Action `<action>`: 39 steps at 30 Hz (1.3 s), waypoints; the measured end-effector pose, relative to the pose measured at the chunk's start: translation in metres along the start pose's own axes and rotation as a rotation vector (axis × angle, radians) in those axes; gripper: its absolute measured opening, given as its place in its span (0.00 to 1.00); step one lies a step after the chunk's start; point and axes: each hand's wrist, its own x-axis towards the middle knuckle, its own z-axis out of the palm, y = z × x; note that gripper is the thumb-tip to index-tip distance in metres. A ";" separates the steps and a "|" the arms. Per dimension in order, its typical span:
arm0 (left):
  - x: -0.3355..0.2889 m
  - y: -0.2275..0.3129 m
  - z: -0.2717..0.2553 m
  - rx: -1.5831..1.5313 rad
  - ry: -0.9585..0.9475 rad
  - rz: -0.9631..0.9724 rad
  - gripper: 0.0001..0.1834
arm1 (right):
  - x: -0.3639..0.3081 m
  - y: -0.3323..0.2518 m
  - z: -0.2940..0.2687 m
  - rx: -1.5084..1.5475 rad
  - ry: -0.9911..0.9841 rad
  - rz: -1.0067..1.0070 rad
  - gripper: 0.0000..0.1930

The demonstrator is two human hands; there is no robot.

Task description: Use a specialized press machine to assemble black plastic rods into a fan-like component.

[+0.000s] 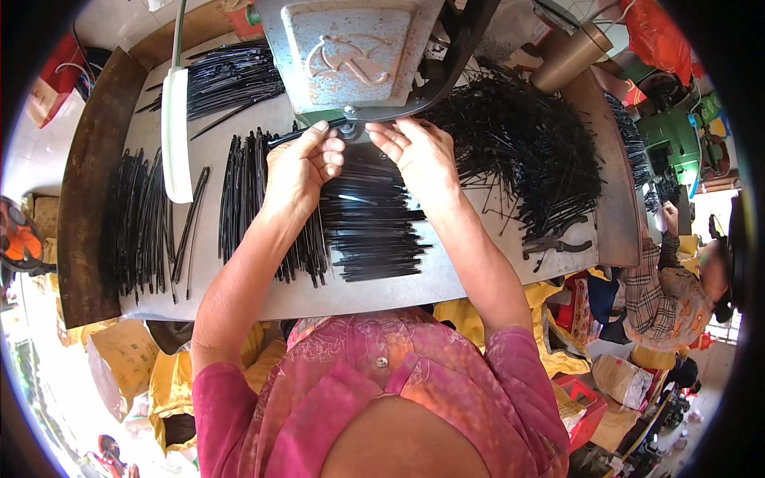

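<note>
My left hand (307, 163) is closed, thumb against fingers, on a thin black rib (280, 141) that looks like an umbrella rib. The rib points toward the working head (348, 131) of a grey-blue cast machine (351, 56). On the other side of that head, my right hand (418, 155) has its thumb and fingers drawn together; what they hold is too small to tell. Beneath and between my wrists lies a stack of black ribs (370, 227), set crosswise. Another bundle of ribs (247, 191) lies lengthwise under my left forearm.
A large tangled heap of ribs (518, 143) covers the table's right side, with dark-handled pliers (558, 241) at its near edge. More ribs lie in bundles (139, 227) at left and far left (227, 76). Raised boards (88, 199) edge the metal tabletop. A co-worker (669, 295) sits at right.
</note>
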 end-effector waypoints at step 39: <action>0.002 0.020 -0.030 0.120 -0.318 -0.102 0.05 | -0.152 -0.113 -0.163 -2.084 -0.101 -0.787 0.10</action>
